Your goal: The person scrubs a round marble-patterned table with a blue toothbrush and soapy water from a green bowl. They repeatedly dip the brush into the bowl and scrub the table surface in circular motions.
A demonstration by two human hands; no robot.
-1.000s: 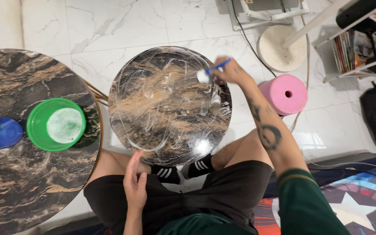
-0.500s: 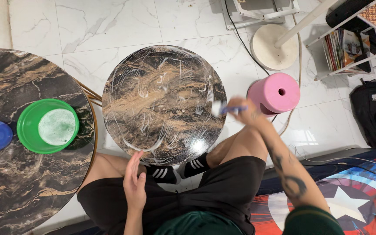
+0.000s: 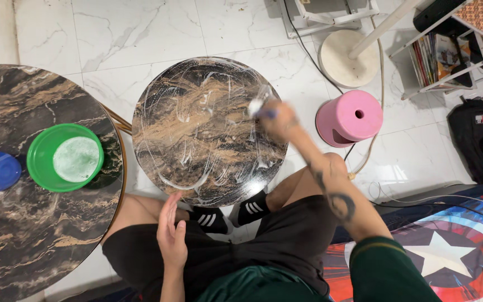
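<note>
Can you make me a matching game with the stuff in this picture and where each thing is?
Things:
1. green bowl
2. brush
3. pink stool
4. left hand

Places:
A. on the white floor
B. resting on the lap
C. on the big table at the left
D. in the right hand, over the small round table

Pairs: 1-C, 2-D, 3-A, 4-B
</note>
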